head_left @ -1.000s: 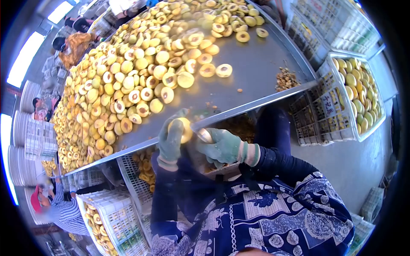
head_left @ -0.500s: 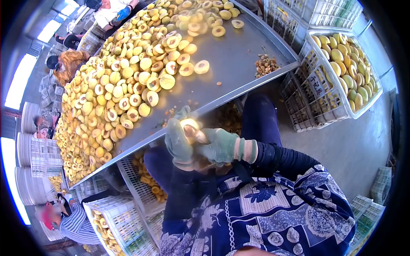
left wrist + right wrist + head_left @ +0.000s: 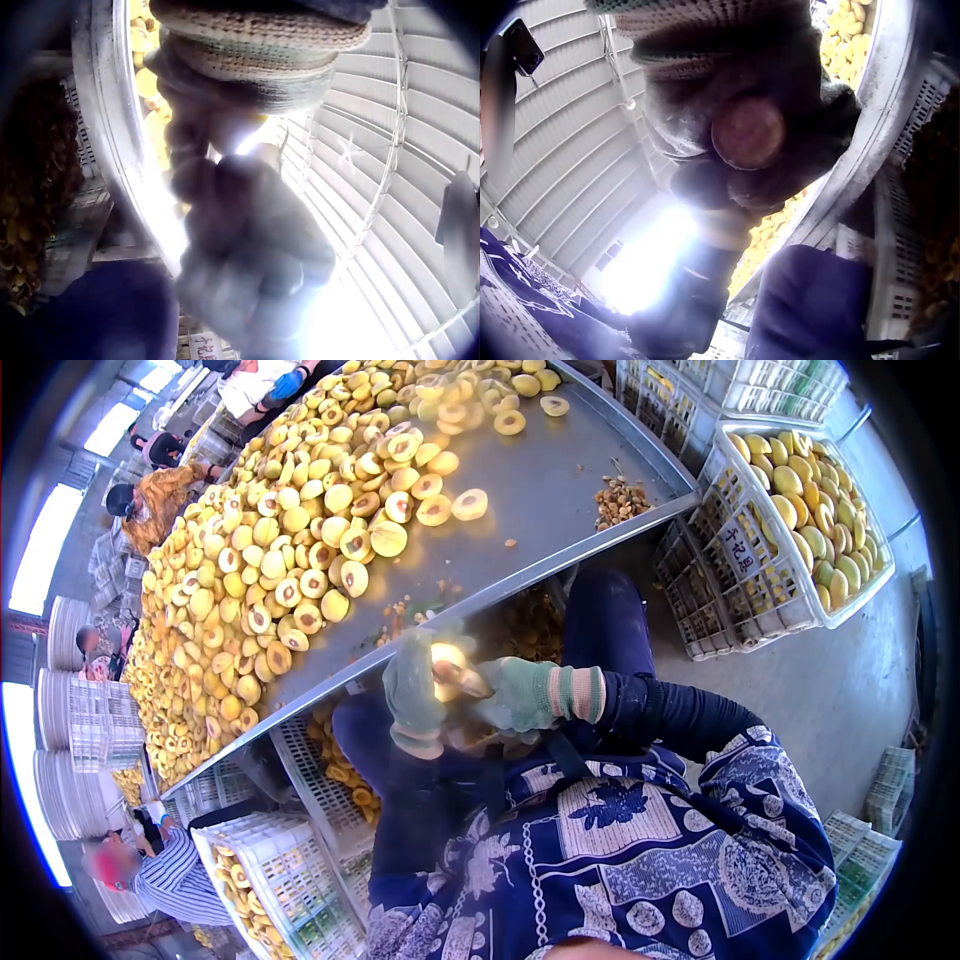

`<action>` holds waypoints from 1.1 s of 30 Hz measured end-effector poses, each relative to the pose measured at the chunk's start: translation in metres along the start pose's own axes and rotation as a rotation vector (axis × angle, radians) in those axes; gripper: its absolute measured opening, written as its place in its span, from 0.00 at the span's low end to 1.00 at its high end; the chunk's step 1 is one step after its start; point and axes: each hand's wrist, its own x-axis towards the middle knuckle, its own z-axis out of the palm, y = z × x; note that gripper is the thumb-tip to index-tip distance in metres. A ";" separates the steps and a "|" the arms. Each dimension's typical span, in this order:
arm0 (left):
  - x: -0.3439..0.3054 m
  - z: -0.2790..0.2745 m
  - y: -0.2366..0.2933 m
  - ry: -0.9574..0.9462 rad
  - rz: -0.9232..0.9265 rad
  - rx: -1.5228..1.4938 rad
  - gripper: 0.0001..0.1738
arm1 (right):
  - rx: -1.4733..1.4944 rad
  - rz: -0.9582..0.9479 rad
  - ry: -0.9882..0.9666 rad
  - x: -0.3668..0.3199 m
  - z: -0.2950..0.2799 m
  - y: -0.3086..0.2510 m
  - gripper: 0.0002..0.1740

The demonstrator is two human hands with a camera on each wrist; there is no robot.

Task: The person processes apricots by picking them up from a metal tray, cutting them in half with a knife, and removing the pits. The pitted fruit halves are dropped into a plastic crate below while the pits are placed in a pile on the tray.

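My left hand (image 3: pixel 410 695), in a pale green knitted glove, holds a yellow peach half (image 3: pixel 443 656) just off the table's front edge. Its cut face is turned toward my right hand (image 3: pixel 515 695), which wears a matching glove. That hand grips a short tool (image 3: pixel 474 682), its working end right at the middle of the peach half. In the right wrist view the tool's round handle end (image 3: pixel 748 133) sticks out of the fist; most of the tool is hidden by the fingers. The left wrist view shows both gloves close together, dark and blurred.
Peach halves (image 3: pixel 290 520) are heaped across the metal table (image 3: pixel 530 490), with a small pile of pits or scraps (image 3: pixel 622 503) near its right corner. A labelled crate (image 3: pixel 742 550) of fruit stands right; another crate (image 3: pixel 300 885) stands lower left. People sit along the left side.
The head view has shifted. The peach half has turned from its rounded side to its cut face, and the right hand's tool has come up against it. Hands have hardly moved in the last half second.
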 end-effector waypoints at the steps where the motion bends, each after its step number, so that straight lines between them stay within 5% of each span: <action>1: -0.003 0.000 -0.004 0.004 -0.002 0.000 0.27 | 0.003 0.033 -0.083 0.003 0.000 0.003 0.21; 3: 0.004 -0.005 0.017 -0.131 -0.464 -0.733 0.27 | -0.084 0.044 -0.134 0.005 -0.001 0.007 0.22; 5: 0.009 -0.007 0.018 -0.282 -0.301 -0.579 0.27 | -0.166 0.057 -0.185 0.002 -0.003 0.007 0.23; 8: 0.012 -0.005 0.013 -0.258 -0.722 -0.964 0.28 | 0.192 0.013 -0.120 -0.009 -0.012 0.005 0.13; 9: 0.010 -0.003 0.017 -0.260 -0.721 -0.963 0.28 | 0.192 0.011 -0.118 -0.007 -0.010 0.010 0.13; 11: -0.002 0.009 0.030 0.114 -0.579 -1.081 0.29 | 0.530 -0.035 -0.119 -0.001 0.000 0.019 0.10; 13: -0.019 0.023 0.021 0.277 -0.352 -0.769 0.28 | 0.638 -0.086 -0.178 0.003 0.010 0.024 0.09; 18: -0.021 0.013 0.024 0.198 -0.590 -0.868 0.28 | 0.373 0.114 -0.174 -0.012 0.007 -0.001 0.08; 21: -0.020 0.018 0.020 0.248 -0.440 -0.773 0.27 | 0.462 0.097 -0.310 -0.002 0.010 0.018 0.10; 24: -0.018 0.030 0.018 0.383 -0.295 -0.810 0.26 | 1.054 -0.027 -0.711 0.008 0.014 0.033 0.13; 27: -0.022 0.025 0.029 0.323 -0.394 -0.842 0.26 | 1.493 -0.163 -0.968 0.023 0.034 0.047 0.14; 33: -0.015 0.026 0.035 0.425 -0.348 -0.788 0.27 | 1.735 -0.322 -1.192 0.035 0.058 0.051 0.14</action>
